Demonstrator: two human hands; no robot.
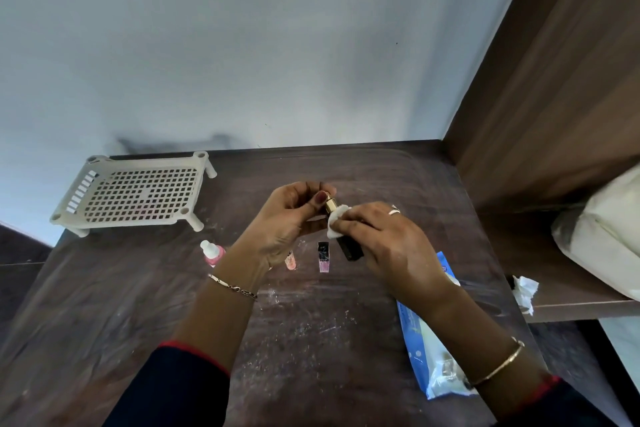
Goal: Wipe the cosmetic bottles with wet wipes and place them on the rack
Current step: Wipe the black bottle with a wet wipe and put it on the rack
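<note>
- Dark wood table, scuffed with pale marks, meets a plain grey wall; a brown wooden panel rises on your right.
- One white perforated rack stands at the far left of the table, nothing visible on it.
- Your left hand pinches one gold-and-black cosmetic tube, fingers closed around its upper end.
- Your right hand presses one white wet wipe against that tube, fingers closed on the wipe.
- Three more bottles rest on the table below your hands: one pink bottle with a white cap, one small peach bottle, one lilac bottle with a black cap.
- One blue wipes packet lies under your right forearm.
- One crumpled white wipe sits on the shelf at right.
</note>
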